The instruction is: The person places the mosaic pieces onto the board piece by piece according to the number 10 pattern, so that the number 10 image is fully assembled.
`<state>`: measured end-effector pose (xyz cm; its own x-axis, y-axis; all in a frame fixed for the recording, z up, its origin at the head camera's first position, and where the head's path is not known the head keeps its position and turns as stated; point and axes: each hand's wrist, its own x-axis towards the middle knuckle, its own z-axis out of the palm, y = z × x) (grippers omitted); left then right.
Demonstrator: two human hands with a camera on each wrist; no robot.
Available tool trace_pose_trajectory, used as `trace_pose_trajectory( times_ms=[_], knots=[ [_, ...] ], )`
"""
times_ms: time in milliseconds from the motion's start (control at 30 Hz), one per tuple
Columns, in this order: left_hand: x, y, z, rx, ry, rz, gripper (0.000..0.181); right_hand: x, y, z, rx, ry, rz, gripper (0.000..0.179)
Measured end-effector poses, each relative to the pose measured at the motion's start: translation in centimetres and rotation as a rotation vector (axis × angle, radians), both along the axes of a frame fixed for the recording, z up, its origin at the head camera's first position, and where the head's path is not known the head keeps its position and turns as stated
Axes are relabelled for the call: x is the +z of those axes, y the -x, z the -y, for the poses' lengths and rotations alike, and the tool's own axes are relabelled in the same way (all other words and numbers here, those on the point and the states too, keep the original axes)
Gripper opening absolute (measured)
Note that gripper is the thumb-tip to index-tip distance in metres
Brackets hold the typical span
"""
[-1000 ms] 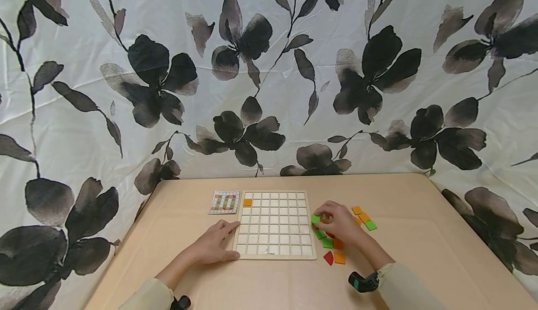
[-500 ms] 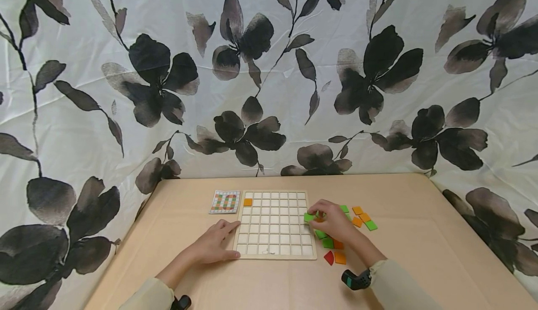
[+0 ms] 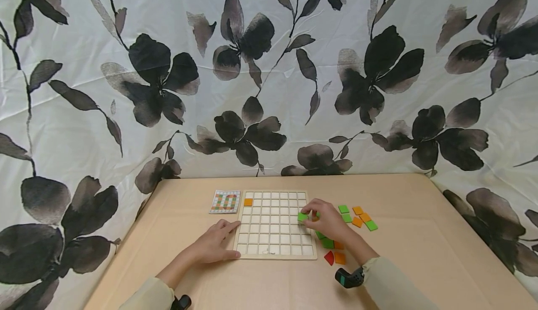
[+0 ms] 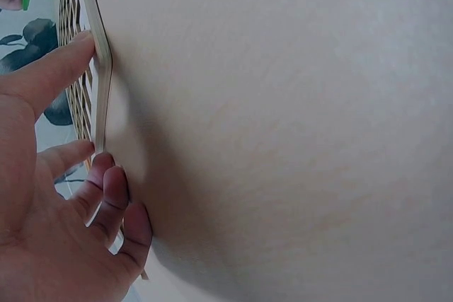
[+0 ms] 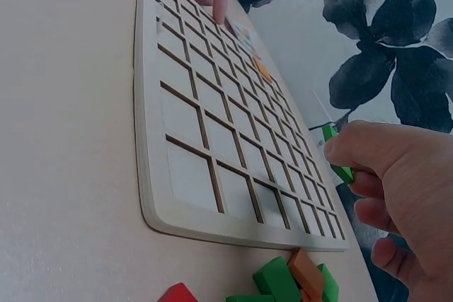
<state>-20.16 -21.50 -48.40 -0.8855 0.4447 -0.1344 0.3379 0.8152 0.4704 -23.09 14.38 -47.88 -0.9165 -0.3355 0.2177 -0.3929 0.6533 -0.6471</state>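
Head view shows the right hand point(image 3: 329, 219) pinching a green tile point(image 3: 302, 217) above the right-hand columns of the gridded board point(image 3: 273, 257), while the left hand point(image 3: 214, 243), thumb and forefinger spread, rests at its left edge. The step in hand looks like carrying this tile inward; one orange tile point(image 3: 248, 202) already sits in the left column. Next probably calls for squaring the tile to a cell and lowering it flat.

Past the far edge of your light tan tabletop point(image 3: 403, 202), you face a pale, lightly creased cloth point(image 3: 269, 90) — printed with dark grey and black flowers point(image 3: 370, 83), leaves and thin stems — which spreads beyond the left and right edges too.
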Motion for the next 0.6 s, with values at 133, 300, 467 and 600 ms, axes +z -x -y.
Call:
trace_pose_trajectory(
  times_ms=[133,300,467,600],
  knots=[
    [0.0,0.0,0.0,-0.001,0.003,-0.004,0.087,-0.1,0.2,0.3,0.016,0.014,0.011,0.02],
    [0.1,0.0,0.0,0.004,0.002,0.001,0.086,-0.2,0.4,0.7,0.04,0.033,0.001,0.019],
    [0.2,-0.1,0.0,0.006,-0.002,0.004,0.086,-0.3,0.5,1.3,0.028,0.027,0.018,0.017],
    [0.2,-0.2,-0.1,0.004,0.002,0.001,0.086,-0.2,0.7,1.8,0.018,0.011,0.023,0.017]
  ],
)
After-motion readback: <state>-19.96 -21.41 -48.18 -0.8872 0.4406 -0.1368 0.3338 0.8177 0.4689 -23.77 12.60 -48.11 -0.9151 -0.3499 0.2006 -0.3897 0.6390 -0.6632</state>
